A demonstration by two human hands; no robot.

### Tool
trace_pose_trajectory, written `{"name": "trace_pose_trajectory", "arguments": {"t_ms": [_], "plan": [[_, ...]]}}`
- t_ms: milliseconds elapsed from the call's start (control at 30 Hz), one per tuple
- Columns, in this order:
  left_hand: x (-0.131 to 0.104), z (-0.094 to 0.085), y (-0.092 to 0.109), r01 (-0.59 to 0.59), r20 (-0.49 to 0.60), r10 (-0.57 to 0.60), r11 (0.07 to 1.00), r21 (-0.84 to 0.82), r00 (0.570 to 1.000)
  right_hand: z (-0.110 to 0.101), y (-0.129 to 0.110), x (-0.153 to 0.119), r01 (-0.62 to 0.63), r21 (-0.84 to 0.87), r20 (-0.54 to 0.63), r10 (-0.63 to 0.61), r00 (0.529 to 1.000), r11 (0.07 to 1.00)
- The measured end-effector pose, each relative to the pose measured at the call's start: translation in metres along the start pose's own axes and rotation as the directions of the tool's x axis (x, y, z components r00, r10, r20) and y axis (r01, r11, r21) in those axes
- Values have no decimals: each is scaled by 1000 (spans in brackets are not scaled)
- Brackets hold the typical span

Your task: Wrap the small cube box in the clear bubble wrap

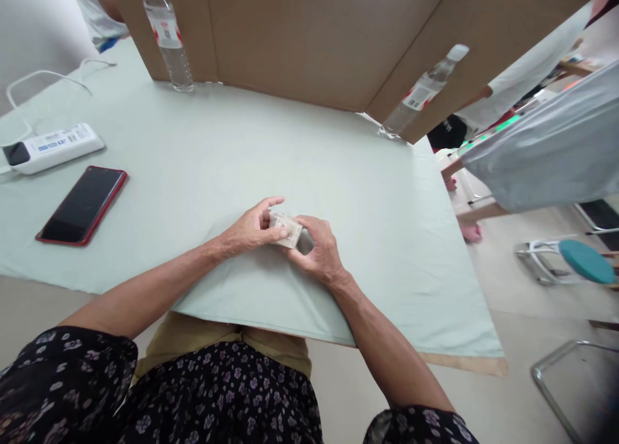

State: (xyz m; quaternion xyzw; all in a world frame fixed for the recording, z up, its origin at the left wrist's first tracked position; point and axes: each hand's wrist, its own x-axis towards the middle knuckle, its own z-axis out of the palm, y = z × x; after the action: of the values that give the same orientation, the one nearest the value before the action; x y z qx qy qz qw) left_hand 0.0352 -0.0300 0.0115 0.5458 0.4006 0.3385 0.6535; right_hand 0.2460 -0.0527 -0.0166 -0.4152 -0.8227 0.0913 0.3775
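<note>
The left hand (249, 230) grips a small pale packet (293, 227), thumb on top, while the right hand (322, 247) holds its right end over the near-middle cloth (242, 154), apparently a two-handed handling step calling for steady fingers.

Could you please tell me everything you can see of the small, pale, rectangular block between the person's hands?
The small, pale, rectangular block is off-white with faint markings on its upper face; they are too blurred to read, and its material is unclear. It sits at a slant near the front edge of the pale green cloth-covered table; whether it touches the cloth is hidden. The left hand grips its left end, thumb across the face, hiding part of it. The right hand holds its right end.
</note>
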Motion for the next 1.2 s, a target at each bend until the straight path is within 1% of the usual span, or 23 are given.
{"name": "trace_pose_trajectory", "arguments": {"t_ms": [67, 167, 333, 467, 533, 700, 867, 1033, 1200], "plan": [[-1, 1, 0, 23, 13, -23, 999, 37, 1000, 1, -1, 0, 1, 9, 22, -2, 1000, 1000], [-2, 1, 1, 38, -2, -38, 998, 56, 999, 3, 0, -1, -7, 35, 49, 5, 999, 999], [-2, 2, 1, 79, -37, -79, 997, 22, 996, 2, 3, -1, -8, 56, 77, 4, 997, 998], [-1, 2, 1, 116, -26, -117, 993, -28, 993, 1, 2, 0, 10, 53, 71, -14, 997, 999], [-1, 2, 1, 116, -23, -117, 992, -49, 993, 0, 0, 1, 10, 52, 76, -14, 997, 999], [-1, 2, 2, 103, -35, -104, 995, -17, 994, 0, -2, 1, -1, 54, 92, -4, 996, 999], [-1, 3, 3, 93, -71, -96, 995, -40, 993, 1, -4, 2, 13, 45, 110, -18, 994, 999], [-1, 3, 5, 99, -68, -103, 994, -52, 992, 1, -2, 1, 40, 49, 80, -44, 996, 998], [-2, 3, 4, 81, -67, -82, 996, -29, 994, 2, -3, 1, 37, 43, 91, -41, 995, 998]]}}
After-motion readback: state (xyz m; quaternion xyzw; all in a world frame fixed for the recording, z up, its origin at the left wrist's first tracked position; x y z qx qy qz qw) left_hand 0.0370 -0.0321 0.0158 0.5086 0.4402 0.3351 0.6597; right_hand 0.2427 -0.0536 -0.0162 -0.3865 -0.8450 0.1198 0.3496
